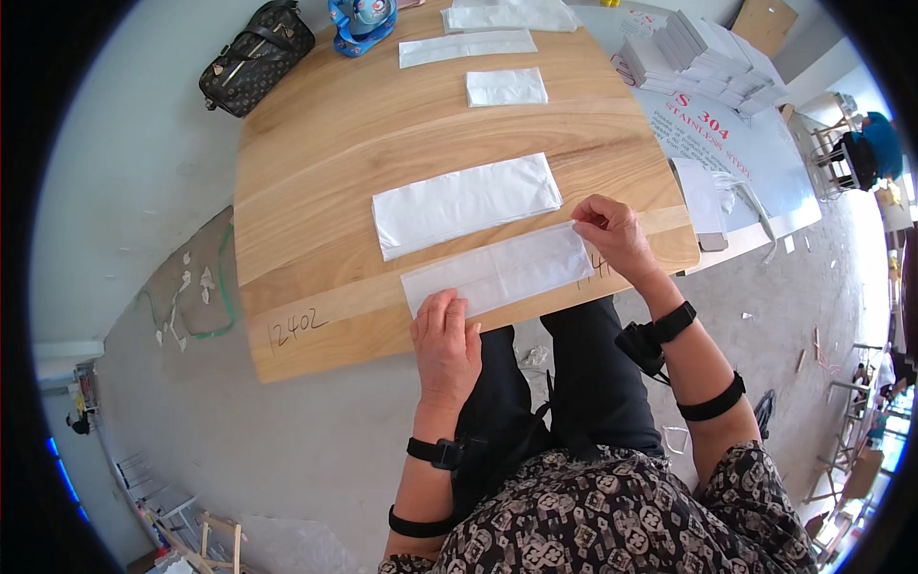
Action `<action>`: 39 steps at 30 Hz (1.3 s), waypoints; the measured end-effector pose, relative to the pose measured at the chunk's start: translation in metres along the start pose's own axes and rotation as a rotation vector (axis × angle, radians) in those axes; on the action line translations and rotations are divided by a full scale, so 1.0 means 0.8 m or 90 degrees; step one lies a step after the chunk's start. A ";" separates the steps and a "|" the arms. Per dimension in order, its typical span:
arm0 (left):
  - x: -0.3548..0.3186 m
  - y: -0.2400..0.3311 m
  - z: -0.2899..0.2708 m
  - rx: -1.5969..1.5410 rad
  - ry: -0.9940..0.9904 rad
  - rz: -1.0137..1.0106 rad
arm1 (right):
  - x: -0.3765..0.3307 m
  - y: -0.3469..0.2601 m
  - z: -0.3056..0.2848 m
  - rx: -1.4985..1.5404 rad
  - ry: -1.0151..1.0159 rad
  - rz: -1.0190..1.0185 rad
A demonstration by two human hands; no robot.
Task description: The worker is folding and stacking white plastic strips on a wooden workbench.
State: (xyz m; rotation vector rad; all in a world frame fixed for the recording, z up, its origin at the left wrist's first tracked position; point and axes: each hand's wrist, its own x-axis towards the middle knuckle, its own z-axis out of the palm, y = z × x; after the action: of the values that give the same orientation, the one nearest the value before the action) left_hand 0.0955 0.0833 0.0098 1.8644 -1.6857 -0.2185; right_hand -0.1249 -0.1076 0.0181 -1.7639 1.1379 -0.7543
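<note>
A long strip of thin, slightly see-through white folded sheet (507,268) lies along the near edge of the wooden table (316,182). My right hand (617,234) pinches its far right corner between thumb and fingertips. At the near left end of that sheet rests my left hand (446,344), fingers stretched out on it and thumb apart. Just beyond lies a stack of folded white sheets (467,204), touched by neither hand. Whether the near sheet is paper or plastic film, I cannot tell.
Farther back lie a small folded white piece (507,87), a narrow white strip (469,47) and more white sheets (512,14). A dark patterned handbag (256,59) and a blue strapped item (363,24) stand at the far left. White flat stacks (708,57) sit on the right-hand metal-topped table (765,182).
</note>
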 end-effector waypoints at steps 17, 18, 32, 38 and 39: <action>-0.002 -0.016 -0.004 -0.031 -0.009 0.025 | 0.011 -0.018 0.001 -0.287 -0.126 -0.145; -0.005 -0.017 -0.005 -0.038 -0.007 0.030 | 0.009 -0.026 0.000 -0.170 -0.124 -0.058; -0.015 0.008 0.017 0.099 0.129 -0.133 | 0.007 -0.069 -0.071 0.638 -0.066 0.140; 0.013 0.035 0.033 0.163 0.057 -0.083 | -0.001 -0.026 -0.110 0.639 0.007 0.172; 0.014 0.037 0.034 0.188 0.040 -0.073 | -0.003 -0.019 -0.113 0.640 0.010 0.174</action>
State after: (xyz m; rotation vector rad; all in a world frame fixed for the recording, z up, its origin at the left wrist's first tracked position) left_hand 0.0587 0.0638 0.0064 2.1614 -1.6407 0.0458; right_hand -0.1954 -0.1334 0.0701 -0.7460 0.7572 -0.9385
